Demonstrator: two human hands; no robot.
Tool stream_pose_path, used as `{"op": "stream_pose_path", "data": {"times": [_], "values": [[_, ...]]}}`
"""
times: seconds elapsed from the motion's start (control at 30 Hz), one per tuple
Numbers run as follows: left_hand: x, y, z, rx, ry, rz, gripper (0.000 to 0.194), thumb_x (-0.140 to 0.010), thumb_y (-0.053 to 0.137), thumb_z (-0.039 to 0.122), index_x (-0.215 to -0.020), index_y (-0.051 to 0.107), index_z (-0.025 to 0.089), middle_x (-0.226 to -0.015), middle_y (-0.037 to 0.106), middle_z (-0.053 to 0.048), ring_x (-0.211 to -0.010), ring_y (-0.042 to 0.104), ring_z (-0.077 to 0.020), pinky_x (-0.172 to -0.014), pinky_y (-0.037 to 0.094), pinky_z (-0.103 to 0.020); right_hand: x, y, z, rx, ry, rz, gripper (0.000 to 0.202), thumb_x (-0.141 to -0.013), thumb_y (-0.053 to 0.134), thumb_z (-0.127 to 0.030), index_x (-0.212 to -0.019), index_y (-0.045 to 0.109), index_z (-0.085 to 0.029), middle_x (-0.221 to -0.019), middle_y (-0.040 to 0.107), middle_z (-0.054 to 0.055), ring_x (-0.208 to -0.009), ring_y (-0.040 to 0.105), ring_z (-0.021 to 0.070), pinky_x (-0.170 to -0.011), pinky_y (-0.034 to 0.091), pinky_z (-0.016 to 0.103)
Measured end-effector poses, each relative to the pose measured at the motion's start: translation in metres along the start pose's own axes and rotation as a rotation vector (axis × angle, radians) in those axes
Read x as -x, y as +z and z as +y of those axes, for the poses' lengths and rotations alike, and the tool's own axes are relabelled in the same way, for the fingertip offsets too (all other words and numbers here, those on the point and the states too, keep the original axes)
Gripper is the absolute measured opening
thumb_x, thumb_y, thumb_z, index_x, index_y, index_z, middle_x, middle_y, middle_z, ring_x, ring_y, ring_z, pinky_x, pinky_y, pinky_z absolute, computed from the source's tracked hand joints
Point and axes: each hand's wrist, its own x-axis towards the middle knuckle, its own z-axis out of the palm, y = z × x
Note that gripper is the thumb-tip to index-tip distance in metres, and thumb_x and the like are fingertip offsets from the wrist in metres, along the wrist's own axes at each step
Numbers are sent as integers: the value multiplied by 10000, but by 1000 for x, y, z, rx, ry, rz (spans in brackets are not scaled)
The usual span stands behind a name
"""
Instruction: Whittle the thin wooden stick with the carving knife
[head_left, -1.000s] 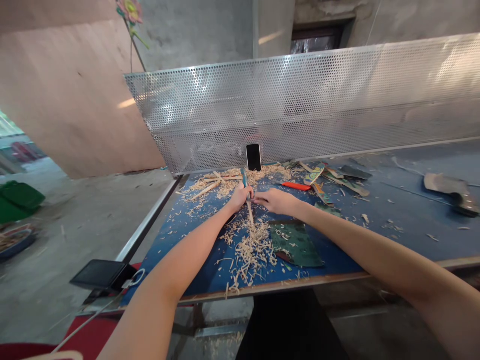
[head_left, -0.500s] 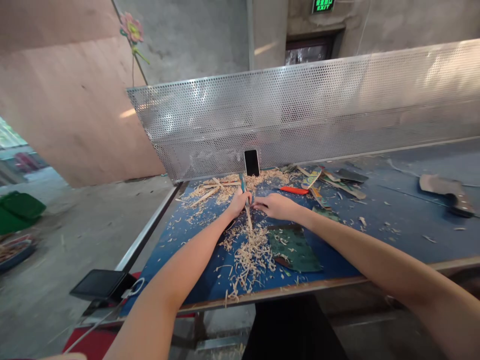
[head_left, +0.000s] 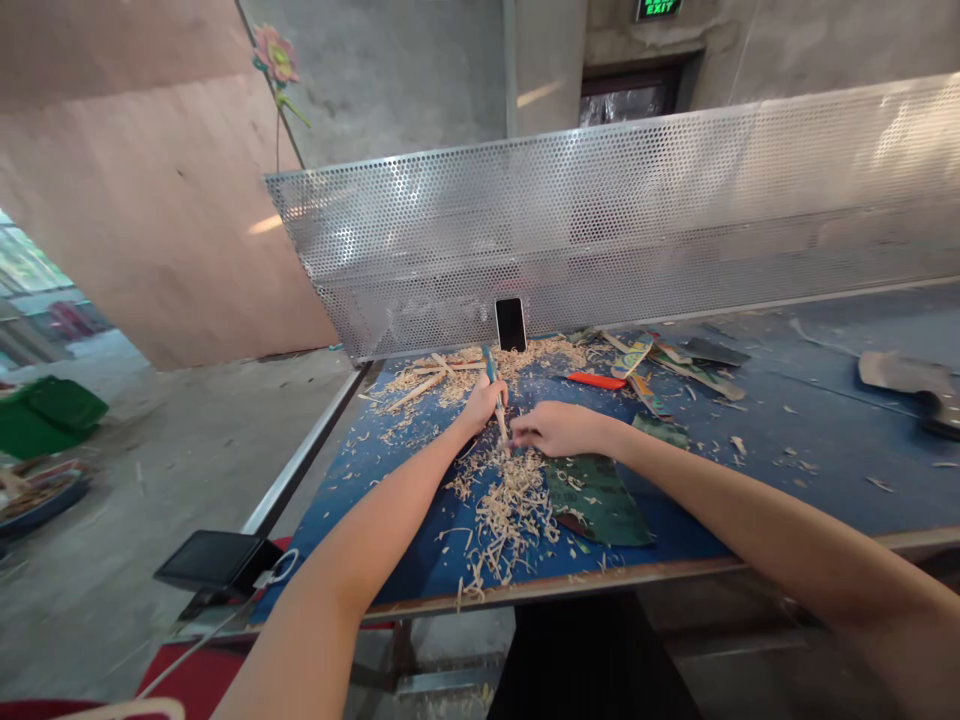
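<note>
My left hand (head_left: 482, 402) is closed around a thin wooden stick (head_left: 502, 424). Its far end is blue and points toward the phone, while the near end is pale bare wood. My right hand (head_left: 559, 429) is at the stick's near end, fingers curled together and partly blurred; whatever they grip is hidden. Curled wood shavings (head_left: 517, 500) lie heaped just below both hands. A dark green sheet (head_left: 604, 505), sprinkled with shavings, rests on the blue tabletop (head_left: 420, 560) under my right forearm.
A phone (head_left: 511, 325) leans on the perforated metal screen (head_left: 465, 240). An orange-handled tool (head_left: 596, 381) and several coloured scraps (head_left: 697, 372) lie right of it. Loose wood strips (head_left: 416, 391) are at the back left. A black device (head_left: 214, 562) with a cable sits at the left edge.
My right hand has moved toward me along the stick, from beside my left hand to the near end. My left hand keeps its hold. The camera view has shifted slightly.
</note>
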Motion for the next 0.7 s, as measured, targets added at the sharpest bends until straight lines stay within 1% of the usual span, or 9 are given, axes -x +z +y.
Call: {"op": "stream_pose_path", "data": {"times": [0.07,0.13,0.2,0.27,0.37,0.5,0.57,0.7], "values": [[0,0,1,-9,30,31,176,-823,599,112,-696,529,213,-668,552,7,-623,504,-130,-643,428,-255,0,1,3,52,51,142,253,-1077,524,-313,-1034,759,-229,-815,761,69,-683,590,194,-673,307,323],[0,0,2,2,49,47,186,-817,626,109,-696,527,209,-697,560,6,-658,527,-131,-664,439,-254,-2,3,9,125,106,239,271,-1099,500,-347,-1156,737,-226,-845,768,81,-701,610,211,-671,292,328],[0,1,2,35,39,44,178,-850,654,149,-736,532,213,-699,564,10,-659,534,-140,-659,441,-264,-4,6,14,193,150,265,316,-1111,485,-371,-1287,695,-214,-862,773,91,-703,622,223,-661,273,331],[0,2,1,71,17,31,159,-888,686,222,-806,549,217,-694,575,19,-645,538,-150,-651,443,-276,-6,8,18,236,172,253,354,-1120,471,-378,-1361,657,-198,-872,779,101,-699,628,226,-652,259,332],[-2,2,-1,77,14,9,194,-912,718,317,-860,557,221,-677,586,25,-641,556,-162,-680,467,-291,-9,10,22,292,178,226,320,-1120,471,-353,-1318,675,-208,-877,784,108,-703,631,224,-647,240,335],[-3,-1,-4,5,25,-39,254,-944,676,370,-788,536,225,-652,589,10,-647,561,-168,-713,479,-300,-10,11,24,325,196,199,288,-1104,499,-338,-1250,724,-231,-860,777,100,-705,622,217,-657,239,333],[-3,-1,-4,-5,29,-30,253,-953,656,360,-778,534,225,-663,597,5,-646,552,-164,-710,477,-296,-11,12,24,273,204,200,298,-1104,493,-347,-1225,743,-238,-834,761,89,-700,610,213,-660,253,330],[-2,0,-3,3,-5,5,229,-957,653,336,-797,532,225,-673,587,12,-621,535,-154,-663,461,-286,-13,8,20,76,196,177,309,-1100,480,-357,-1098,761,-228,-755,711,63,-638,545,190,-649,286,324]]}}
